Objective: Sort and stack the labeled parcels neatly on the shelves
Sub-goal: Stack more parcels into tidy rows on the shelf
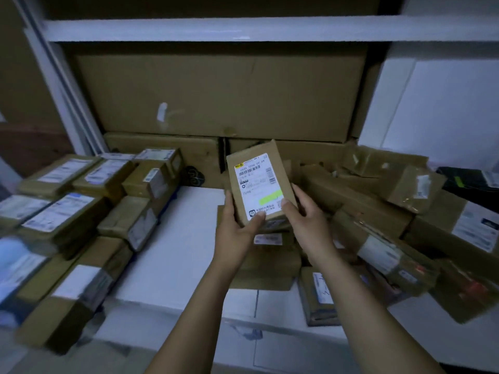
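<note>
Presently: thumbs pressed on the face and fingers curled round the side edges, left hand (237,225) and right hand (305,217) grip one small parcel (278,168) at frame centre, above the white shelf (183,238). Its label (258,184) is tilted up toward the person, probably for reading. Lower left: stacked parcels (67,211), labels up. Right: loose heap (378,211), apparently unsorted.

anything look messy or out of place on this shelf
The parcels on the right lie in a tumbled heap, tilted and overlapping, while the left stacks sit flat. A crumpled box at the heap's back has peeling tape. The labeled parcel held by the left hand and right hand looks intact.
</note>
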